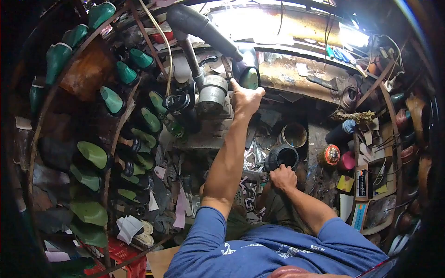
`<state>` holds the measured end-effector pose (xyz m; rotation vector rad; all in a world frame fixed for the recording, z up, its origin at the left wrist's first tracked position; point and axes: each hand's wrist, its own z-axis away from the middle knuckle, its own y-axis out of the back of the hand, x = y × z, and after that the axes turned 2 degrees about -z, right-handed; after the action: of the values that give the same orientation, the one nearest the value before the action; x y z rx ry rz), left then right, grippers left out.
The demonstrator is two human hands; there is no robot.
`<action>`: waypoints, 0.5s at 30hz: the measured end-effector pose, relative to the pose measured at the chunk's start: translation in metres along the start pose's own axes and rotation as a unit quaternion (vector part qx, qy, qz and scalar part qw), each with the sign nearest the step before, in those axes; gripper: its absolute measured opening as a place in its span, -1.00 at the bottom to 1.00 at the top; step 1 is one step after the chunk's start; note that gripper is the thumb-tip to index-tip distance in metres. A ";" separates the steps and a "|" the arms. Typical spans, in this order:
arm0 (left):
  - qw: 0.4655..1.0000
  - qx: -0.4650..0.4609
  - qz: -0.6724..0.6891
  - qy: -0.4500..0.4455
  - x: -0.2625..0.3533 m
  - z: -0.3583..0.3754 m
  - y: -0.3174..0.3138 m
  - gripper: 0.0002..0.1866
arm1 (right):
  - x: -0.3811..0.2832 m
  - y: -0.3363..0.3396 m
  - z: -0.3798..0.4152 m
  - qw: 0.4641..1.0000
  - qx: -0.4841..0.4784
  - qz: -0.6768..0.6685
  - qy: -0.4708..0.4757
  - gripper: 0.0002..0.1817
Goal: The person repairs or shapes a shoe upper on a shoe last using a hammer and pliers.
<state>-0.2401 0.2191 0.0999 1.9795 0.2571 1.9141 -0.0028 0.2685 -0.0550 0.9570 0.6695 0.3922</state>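
Note:
My left hand [247,98] is stretched forward and closed around the near end of a dark shoe [245,58]. A green shoe last [251,78] shows in the shoe's opening. The shoe is at the end of a thick metal pipe arm [211,34], which rises from a round metal base [213,94]. Lower down, my right hand [283,178] is at the near rim of a black round pot [273,160]. Its fingers are curled; whether they grip the rim or something inside the pot is hidden.
Racks on the left hold several green shoe lasts [92,154]. Behind the black pot stands another round tin [294,134]. A red-topped can [331,154] and small boxes [361,180] sit at right. Scraps [255,157] litter the middle. A bright lamp [354,36] shines at the back.

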 end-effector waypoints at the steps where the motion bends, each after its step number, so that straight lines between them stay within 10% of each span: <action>1: 1.000 -0.013 -0.011 0.008 0.002 0.001 0.002 0.18 | 0.000 0.000 0.000 1.000 -0.003 0.001 0.000 -0.40; 15: 0.995 -0.038 -0.090 0.009 0.011 0.001 0.005 0.23 | 0.003 -0.003 -0.002 1.000 0.004 0.017 0.009 -0.36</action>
<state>-0.2394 0.2190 0.1117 1.8251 0.3493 1.8026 -0.0016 0.2701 -0.0593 0.9736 0.6719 0.4291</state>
